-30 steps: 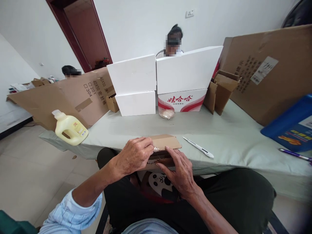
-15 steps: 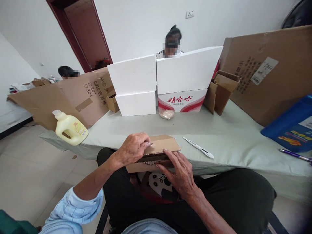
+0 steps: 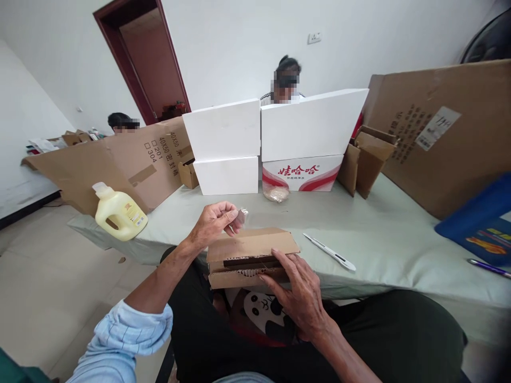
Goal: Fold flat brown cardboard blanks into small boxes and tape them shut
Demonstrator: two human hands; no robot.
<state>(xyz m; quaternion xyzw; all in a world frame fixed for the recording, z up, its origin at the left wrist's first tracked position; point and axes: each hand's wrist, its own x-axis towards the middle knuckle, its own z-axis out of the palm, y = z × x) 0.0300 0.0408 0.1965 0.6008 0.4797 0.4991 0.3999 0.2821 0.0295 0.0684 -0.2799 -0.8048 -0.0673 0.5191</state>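
My left hand (image 3: 219,223) is raised over the far left of a brown cardboard box (image 3: 255,243). Between its thumb and fingers is a small piece of clear tape (image 3: 242,214). My right hand (image 3: 297,287) grips the right end of the box, fingers on the top and thumb on the near side. The box rests at the table's front edge, its long slot partly open with torn corrugated edges. To its right lies a white-handled craft knife (image 3: 329,252), out of both hands.
A ball of clear wrap (image 3: 275,194) sits before white boxes (image 3: 229,175). A yellow detergent bottle (image 3: 120,213) stands at the left, a blue bottle (image 3: 479,223) and a purple pen (image 3: 489,267) at the right. Large cardboard panels (image 3: 447,133) flank the table. Two people are behind.
My left hand has lifted off the box, up and away, with the tape piece now showing in its fingers. My right hand stays on the box. The view has shifted slightly.
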